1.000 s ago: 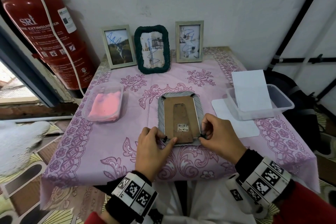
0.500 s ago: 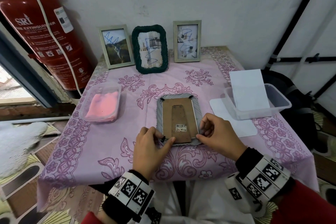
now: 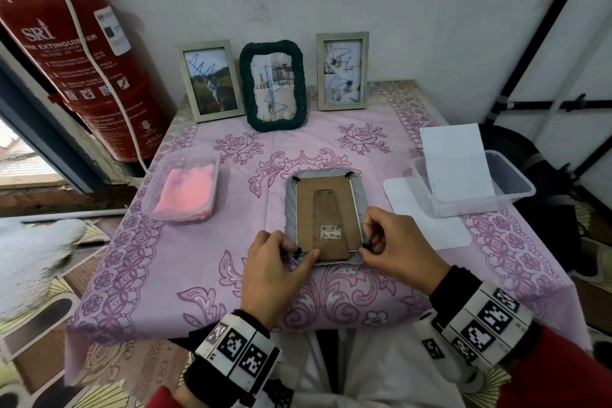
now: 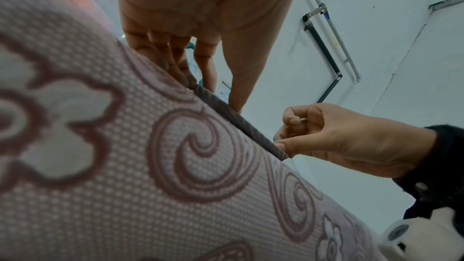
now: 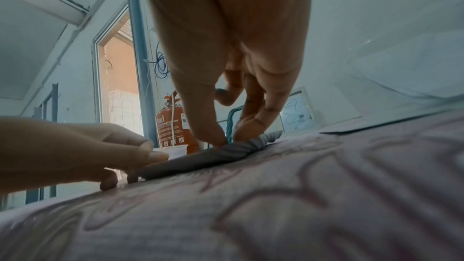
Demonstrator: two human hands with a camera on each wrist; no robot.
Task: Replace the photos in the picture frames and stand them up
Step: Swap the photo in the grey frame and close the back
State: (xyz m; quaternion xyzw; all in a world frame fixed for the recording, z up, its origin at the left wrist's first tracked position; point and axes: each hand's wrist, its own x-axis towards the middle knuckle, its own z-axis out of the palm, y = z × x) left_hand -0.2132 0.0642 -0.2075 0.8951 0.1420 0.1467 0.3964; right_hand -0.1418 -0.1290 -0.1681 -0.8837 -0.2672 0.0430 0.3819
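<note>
Pink floral tablecloth point(image 3: 159, 275), lower frame; left hand point(image 3: 270, 275) and right hand point(image 3: 397, 252) still pinch the near corner clips of the face-down grey frame point(image 3: 291, 209) at centre; little has shifted, backing unfastened; three standing frames point(image 3: 212, 83) behind.

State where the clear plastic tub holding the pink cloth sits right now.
In the head view, the clear plastic tub with pink cloth sits on the table's left side, left of the face-down grey frame, near the red fire extinguisher.
</note>
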